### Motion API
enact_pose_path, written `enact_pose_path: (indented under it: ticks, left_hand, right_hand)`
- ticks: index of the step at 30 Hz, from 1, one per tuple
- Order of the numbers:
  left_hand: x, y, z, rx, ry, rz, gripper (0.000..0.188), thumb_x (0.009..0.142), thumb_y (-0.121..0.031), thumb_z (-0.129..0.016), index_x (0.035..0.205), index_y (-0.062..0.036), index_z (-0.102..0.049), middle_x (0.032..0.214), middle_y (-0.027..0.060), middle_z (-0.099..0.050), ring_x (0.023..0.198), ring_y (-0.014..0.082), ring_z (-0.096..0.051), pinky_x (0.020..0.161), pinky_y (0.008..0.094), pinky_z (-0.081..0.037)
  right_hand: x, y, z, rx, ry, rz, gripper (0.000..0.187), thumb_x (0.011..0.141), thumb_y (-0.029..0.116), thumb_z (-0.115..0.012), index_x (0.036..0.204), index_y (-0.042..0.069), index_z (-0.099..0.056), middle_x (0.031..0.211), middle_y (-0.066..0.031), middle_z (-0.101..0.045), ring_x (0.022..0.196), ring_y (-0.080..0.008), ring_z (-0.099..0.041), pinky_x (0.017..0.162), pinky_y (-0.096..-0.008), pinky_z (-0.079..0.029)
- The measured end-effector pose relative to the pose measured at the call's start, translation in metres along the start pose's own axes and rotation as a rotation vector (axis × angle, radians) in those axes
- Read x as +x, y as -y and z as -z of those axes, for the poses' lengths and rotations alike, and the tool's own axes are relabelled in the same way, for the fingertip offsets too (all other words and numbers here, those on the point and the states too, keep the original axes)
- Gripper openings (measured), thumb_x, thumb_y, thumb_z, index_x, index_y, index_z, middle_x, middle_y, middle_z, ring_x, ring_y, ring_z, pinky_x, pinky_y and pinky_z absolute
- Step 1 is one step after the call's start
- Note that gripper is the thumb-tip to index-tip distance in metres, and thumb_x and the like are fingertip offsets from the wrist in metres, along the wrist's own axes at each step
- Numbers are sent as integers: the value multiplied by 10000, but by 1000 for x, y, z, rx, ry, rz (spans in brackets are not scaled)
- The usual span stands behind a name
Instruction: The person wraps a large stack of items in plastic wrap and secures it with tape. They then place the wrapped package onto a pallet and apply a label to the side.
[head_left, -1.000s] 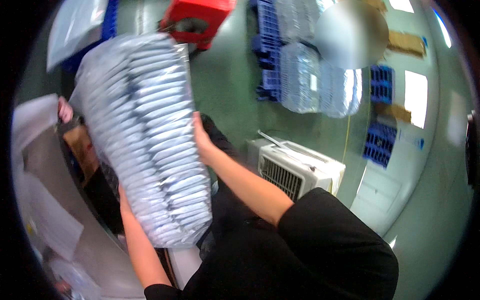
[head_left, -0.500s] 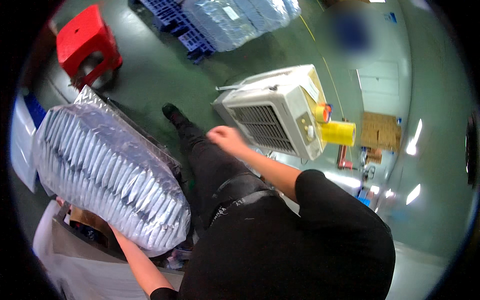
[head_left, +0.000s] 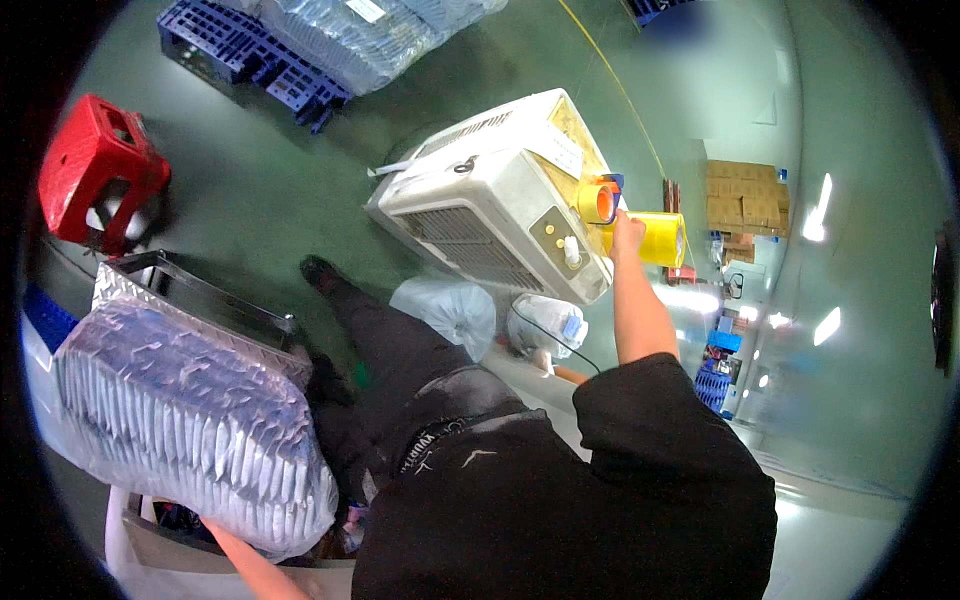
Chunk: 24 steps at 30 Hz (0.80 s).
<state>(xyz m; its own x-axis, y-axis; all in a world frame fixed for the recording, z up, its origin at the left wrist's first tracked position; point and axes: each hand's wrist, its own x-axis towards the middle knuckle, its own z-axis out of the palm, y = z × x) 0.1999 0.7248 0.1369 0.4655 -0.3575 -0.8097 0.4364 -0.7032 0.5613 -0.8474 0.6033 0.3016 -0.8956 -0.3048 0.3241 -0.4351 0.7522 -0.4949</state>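
Observation:
A clear plastic bag (head_left: 200, 420) packed with rows of flat white packets lies on the left. My left forearm (head_left: 245, 560) passes under its near edge; the bag hides my left hand and its fingers. On the right my right arm is stretched out to the top of a white cooler-like machine (head_left: 470, 235) with a grille and knobs. There my right hand (head_left: 627, 235) is closed at the blue part of a tape dispenser (head_left: 600, 200) with an orange-cored yellow roll. A larger yellow roll (head_left: 655, 240) sits right beside this hand.
A red plastic stool (head_left: 85, 165) stands at the left. At the top is a blue pallet (head_left: 250, 60) bearing wrapped bundles (head_left: 360, 45). A black-framed trolley (head_left: 200, 290) is behind the bag. White plastic sacks (head_left: 445, 310) are beside my legs; cardboard boxes (head_left: 745, 195) stand farther off.
My right hand has moved from in front of my legs, right and outward, to the tape dispenser on the machine. The view has shifted; my left arm stays under the bag.

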Motion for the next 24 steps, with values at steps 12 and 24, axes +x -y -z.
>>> enact_pose_path:
  ticks: [12, 24]
  left_hand:
    - [-7, -5, 64, -59, -26, 100, 594, 1019, -400, -497, 1460, -10, -416, 1328, 116, -569, 1162, 202, -569, 979, 333, -463]
    - [-18, 106, 52, -499, 182, 111, 544, 1017, -338, -565, 1438, -11, -453, 1266, 113, -627, 1093, 192, -627, 925, 328, -520]
  right_hand:
    - [-4, 37, 17, 139, 927, -501, 588, 901, 534, -682, 1279, 93, -591, 1228, -76, -620, 1104, -226, -615, 910, -373, -530]
    - [-163, 271, 21, 587, 1293, -216, 306, 932, 133, -602, 1218, 24, -594, 1100, -176, -668, 1022, -310, -661, 951, -419, -553]
